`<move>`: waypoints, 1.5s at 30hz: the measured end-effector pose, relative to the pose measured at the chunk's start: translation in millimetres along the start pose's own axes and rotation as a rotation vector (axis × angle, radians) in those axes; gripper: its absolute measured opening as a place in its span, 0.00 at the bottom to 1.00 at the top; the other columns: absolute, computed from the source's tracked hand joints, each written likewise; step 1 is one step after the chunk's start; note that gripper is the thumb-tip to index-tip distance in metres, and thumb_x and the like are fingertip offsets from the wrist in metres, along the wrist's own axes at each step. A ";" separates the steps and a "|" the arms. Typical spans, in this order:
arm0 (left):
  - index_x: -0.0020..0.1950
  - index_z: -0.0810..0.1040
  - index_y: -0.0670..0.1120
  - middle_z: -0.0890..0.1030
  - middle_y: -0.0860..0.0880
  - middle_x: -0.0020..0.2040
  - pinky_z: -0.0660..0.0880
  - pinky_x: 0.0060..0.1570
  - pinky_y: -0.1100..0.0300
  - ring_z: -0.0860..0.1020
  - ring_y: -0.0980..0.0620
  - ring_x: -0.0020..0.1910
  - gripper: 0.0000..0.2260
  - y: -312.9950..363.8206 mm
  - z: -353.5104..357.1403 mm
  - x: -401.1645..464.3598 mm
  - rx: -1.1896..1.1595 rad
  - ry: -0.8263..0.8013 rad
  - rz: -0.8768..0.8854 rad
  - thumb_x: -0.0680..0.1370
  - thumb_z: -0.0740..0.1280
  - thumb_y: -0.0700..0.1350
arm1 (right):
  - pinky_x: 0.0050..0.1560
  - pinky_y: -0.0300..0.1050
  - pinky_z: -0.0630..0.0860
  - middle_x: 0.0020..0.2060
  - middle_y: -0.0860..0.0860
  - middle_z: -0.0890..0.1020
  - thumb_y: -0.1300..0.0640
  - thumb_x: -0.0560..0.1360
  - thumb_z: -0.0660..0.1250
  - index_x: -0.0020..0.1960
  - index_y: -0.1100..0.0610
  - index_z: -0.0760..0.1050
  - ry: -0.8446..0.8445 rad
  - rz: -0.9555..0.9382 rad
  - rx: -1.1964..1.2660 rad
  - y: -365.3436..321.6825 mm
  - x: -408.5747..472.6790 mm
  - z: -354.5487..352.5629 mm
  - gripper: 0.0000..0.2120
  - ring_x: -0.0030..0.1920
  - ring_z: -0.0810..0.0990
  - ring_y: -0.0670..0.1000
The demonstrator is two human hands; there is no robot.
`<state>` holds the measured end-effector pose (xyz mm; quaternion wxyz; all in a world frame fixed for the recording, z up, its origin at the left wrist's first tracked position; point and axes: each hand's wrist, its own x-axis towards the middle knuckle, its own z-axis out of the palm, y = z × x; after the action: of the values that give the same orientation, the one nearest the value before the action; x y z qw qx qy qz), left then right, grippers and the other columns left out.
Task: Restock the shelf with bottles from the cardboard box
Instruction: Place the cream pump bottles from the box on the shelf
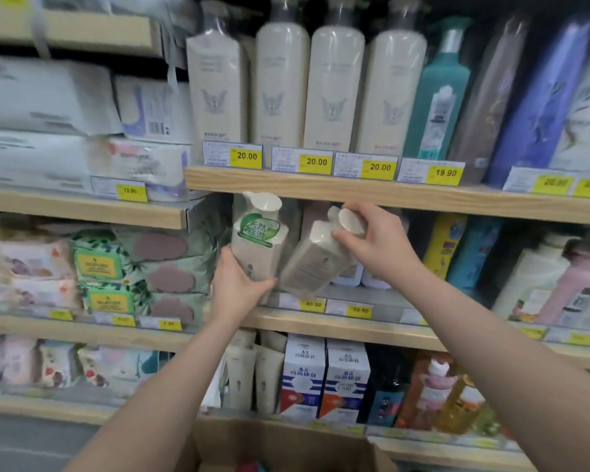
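While both hands are busy at the middle shelf, two cream bottles are going in side by side.

Left hand (pixel 237 287) is wrapped round the foot of the upright bottle (pixel 259 240) with the green sticker; right hand (pixel 378 243) pinches the cap of the second bottle (pixel 312 264), which leans over with its base touching the first. To my eye the tilted one should be stood up first, base set down on the shelf (pixel 355 327) just beyond the right fingers, then both slid back behind the price tags (pixel 334 306) with labels facing out. Below the forearms, near the person, sits the open cardboard box (pixel 286 444).
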<state>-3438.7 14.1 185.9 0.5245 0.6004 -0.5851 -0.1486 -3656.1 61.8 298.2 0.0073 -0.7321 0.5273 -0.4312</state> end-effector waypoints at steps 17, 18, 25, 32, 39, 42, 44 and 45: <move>0.59 0.63 0.37 0.75 0.39 0.56 0.72 0.47 0.52 0.76 0.39 0.55 0.34 -34.6 44.8 52.0 0.060 0.020 -0.158 0.64 0.79 0.48 | 0.56 0.41 0.68 0.55 0.54 0.79 0.57 0.71 0.71 0.60 0.60 0.73 0.038 -0.022 -0.065 40.9 1.2 36.0 0.19 0.56 0.76 0.53; 0.60 0.63 0.37 0.75 0.39 0.58 0.72 0.48 0.52 0.75 0.38 0.56 0.34 -33.3 44.5 53.3 0.066 0.004 -0.165 0.64 0.78 0.48 | 0.55 0.41 0.68 0.55 0.54 0.79 0.57 0.71 0.71 0.60 0.60 0.73 0.038 -0.030 -0.064 39.9 0.3 35.2 0.19 0.56 0.76 0.54; 0.68 0.62 0.37 0.72 0.38 0.65 0.68 0.65 0.47 0.70 0.38 0.66 0.45 -39.8 23.4 47.2 0.044 -0.109 -0.180 0.61 0.80 0.51 | 0.55 0.40 0.71 0.55 0.51 0.79 0.57 0.71 0.71 0.61 0.57 0.73 0.032 -0.076 -0.024 24.6 -5.7 10.4 0.19 0.55 0.75 0.49; 0.74 0.62 0.48 0.70 0.50 0.70 0.69 0.67 0.54 0.69 0.55 0.67 0.45 25.5 -2.9 -23.4 -0.139 -0.439 0.255 0.63 0.79 0.53 | 0.52 0.29 0.66 0.51 0.46 0.78 0.59 0.70 0.72 0.59 0.58 0.75 0.008 -0.178 0.040 -7.3 -22.4 -31.0 0.18 0.52 0.72 0.40; 0.59 0.74 0.49 0.81 0.54 0.51 0.78 0.49 0.53 0.79 0.54 0.50 0.25 35.6 -11.1 -73.3 -0.060 -0.452 0.192 0.65 0.77 0.52 | 0.62 0.45 0.71 0.58 0.49 0.73 0.58 0.71 0.71 0.64 0.55 0.72 -0.198 -0.051 0.177 -17.1 -47.0 -28.2 0.22 0.58 0.72 0.45; 0.58 0.74 0.48 0.81 0.52 0.49 0.77 0.44 0.55 0.78 0.52 0.48 0.23 30.5 -1.2 -98.1 -0.009 -0.302 0.118 0.66 0.76 0.50 | 0.66 0.42 0.63 0.66 0.51 0.66 0.47 0.68 0.73 0.72 0.55 0.61 -0.100 0.314 0.248 -15.3 -68.2 -3.0 0.37 0.65 0.67 0.48; 0.58 0.74 0.48 0.82 0.50 0.49 0.76 0.43 0.54 0.79 0.50 0.47 0.23 31.2 6.0 -107.0 0.039 -0.226 0.119 0.66 0.76 0.49 | 0.67 0.51 0.68 0.67 0.53 0.68 0.37 0.57 0.75 0.71 0.55 0.58 -0.145 0.522 0.399 -18.3 -80.8 22.0 0.50 0.65 0.70 0.52; 0.58 0.74 0.48 0.82 0.50 0.49 0.76 0.42 0.55 0.79 0.50 0.47 0.23 31.7 10.0 -110.5 0.047 -0.214 0.113 0.66 0.76 0.49 | 0.64 0.55 0.71 0.65 0.53 0.70 0.35 0.52 0.75 0.69 0.55 0.59 -0.143 0.583 0.451 -20.3 -85.5 33.5 0.53 0.63 0.72 0.53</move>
<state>-3493.9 111.8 159.3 0.4522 0.5593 -0.6741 -0.1682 -3625.3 122.5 233.3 0.3277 -0.5596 0.6034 -0.4641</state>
